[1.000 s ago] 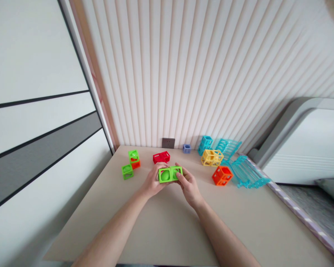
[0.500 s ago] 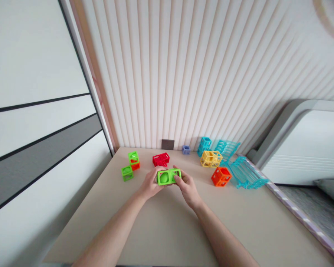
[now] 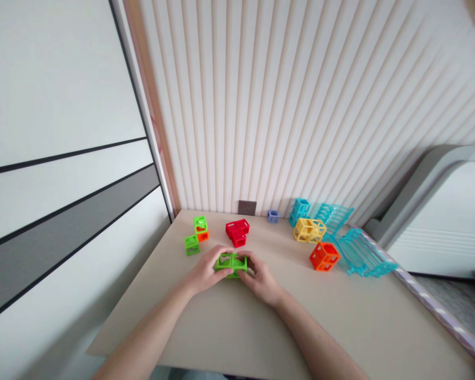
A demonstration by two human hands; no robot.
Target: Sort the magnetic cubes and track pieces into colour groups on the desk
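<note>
Between my two hands is a pair of joined green open-frame cube blocks [image 3: 231,262], low over the table or on it; I cannot tell which. My left hand [image 3: 208,270] grips its left end, with the thumb along the near side. On its right end my right hand [image 3: 260,278] closes the same way. Just beyond my hands lie joined red cube blocks [image 3: 238,231] in an L shape. Off to the left, two green cube blocks [image 3: 192,245] touch an orange block [image 3: 203,236].
On the right of the table [image 3: 237,327] are yellow blocks [image 3: 309,230], an orange-red block [image 3: 324,257] and teal rack-like pieces [image 3: 364,253]. Teal cubes [image 3: 299,212] and a small blue cube [image 3: 273,216] stand near the ribbed wall [image 3: 237,105]. A bed's headboard [image 3: 439,211] rises at the right.
Both hands have lowered the green pair toward me and turned it, so its open-frame side now shows. More of the red blocks is visible. The camera view has shifted slightly left.
</note>
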